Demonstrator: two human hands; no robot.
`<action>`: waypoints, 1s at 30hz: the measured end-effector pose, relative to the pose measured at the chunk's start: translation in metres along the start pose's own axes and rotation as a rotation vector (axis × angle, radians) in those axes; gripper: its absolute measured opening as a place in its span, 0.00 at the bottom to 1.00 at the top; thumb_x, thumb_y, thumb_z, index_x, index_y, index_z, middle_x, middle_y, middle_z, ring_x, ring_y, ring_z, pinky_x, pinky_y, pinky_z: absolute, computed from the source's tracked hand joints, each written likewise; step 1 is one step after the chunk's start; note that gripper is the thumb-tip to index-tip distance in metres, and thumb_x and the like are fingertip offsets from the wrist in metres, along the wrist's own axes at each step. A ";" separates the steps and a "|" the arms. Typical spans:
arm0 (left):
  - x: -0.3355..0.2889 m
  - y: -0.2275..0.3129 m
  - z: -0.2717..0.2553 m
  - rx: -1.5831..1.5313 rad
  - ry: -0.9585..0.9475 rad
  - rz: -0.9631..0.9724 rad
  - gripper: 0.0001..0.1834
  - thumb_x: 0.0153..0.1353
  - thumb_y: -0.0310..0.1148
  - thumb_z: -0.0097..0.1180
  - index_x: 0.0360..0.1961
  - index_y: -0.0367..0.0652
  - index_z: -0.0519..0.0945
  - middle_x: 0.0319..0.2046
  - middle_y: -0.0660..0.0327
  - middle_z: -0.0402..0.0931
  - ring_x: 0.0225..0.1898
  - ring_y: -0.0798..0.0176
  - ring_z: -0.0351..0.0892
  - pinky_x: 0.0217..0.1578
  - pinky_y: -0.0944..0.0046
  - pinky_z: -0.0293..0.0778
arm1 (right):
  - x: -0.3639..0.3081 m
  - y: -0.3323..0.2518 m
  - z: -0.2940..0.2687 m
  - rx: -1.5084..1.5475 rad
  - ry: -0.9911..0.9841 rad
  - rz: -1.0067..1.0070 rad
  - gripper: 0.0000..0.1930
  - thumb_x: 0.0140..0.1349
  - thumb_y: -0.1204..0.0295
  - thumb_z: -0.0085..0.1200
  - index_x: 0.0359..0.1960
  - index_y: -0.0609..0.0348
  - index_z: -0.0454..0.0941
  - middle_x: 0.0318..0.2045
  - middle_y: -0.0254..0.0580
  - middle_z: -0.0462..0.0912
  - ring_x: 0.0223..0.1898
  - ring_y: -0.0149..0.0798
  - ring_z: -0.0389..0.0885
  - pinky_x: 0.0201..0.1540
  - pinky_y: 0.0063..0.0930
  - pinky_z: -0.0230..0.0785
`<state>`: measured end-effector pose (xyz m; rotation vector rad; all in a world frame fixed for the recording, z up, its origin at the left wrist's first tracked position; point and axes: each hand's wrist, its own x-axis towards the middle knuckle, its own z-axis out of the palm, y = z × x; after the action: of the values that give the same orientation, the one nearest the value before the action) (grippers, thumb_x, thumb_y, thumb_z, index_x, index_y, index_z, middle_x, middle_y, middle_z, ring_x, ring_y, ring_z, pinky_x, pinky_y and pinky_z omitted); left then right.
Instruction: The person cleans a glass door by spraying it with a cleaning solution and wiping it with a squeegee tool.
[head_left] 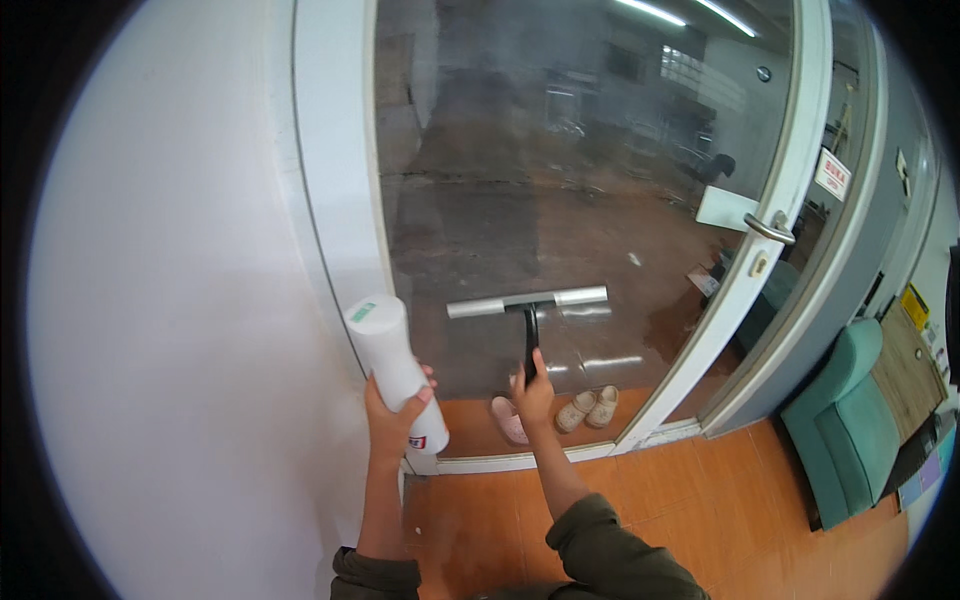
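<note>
"Squeegee point(540, 299): gripped where?"

"By the handle point(531, 340), clenched in the right hand point(535, 394). Lay upward from that grip, with its long blade point(475, 308) nearly level across the pane point(480, 150); couldn't tell whether touching."

"Nearer to which hand?"

"To the right one. Had the left hand point(390, 425) wrapped round a tilted bottle point(390, 350), off to the squeegee's left."

"And counted?"

"Saw one squeegee, one bottle, two beige shoes point(603, 406), one pink shoe point(509, 420), one green chair point(852, 430)."
</note>
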<state>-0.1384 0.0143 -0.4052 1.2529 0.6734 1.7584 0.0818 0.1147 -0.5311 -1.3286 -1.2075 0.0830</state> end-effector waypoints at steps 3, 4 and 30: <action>-0.007 -0.015 0.021 0.012 -0.053 -0.052 0.26 0.45 0.32 0.61 0.46 0.35 0.69 0.35 0.54 0.76 0.36 0.61 0.78 0.40 0.62 0.74 | -0.065 0.092 -0.029 -0.155 0.029 -0.111 0.21 0.58 0.72 0.52 0.55 0.56 0.69 0.40 0.56 0.79 0.40 0.56 0.79 0.41 0.36 0.72; -0.006 -0.016 0.025 0.017 -0.068 -0.077 0.26 0.45 0.32 0.61 0.46 0.35 0.69 0.35 0.54 0.76 0.36 0.61 0.78 0.40 0.62 0.74 | -0.095 0.122 -0.038 -0.210 -0.022 -0.121 0.22 0.58 0.73 0.52 0.57 0.55 0.67 0.41 0.57 0.79 0.40 0.57 0.78 0.41 0.37 0.72; -0.026 -0.108 0.164 0.072 -0.175 -0.157 0.27 0.46 0.31 0.60 0.48 0.34 0.67 0.37 0.53 0.75 0.37 0.59 0.78 0.41 0.61 0.74 | -0.025 0.210 -0.133 0.068 0.096 0.111 0.19 0.58 0.73 0.52 0.51 0.64 0.70 0.39 0.60 0.79 0.39 0.53 0.80 0.39 0.35 0.72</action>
<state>0.0544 0.0370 -0.4471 1.3467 0.7178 1.4895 0.2817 0.0765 -0.6766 -1.3248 -1.0417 0.1372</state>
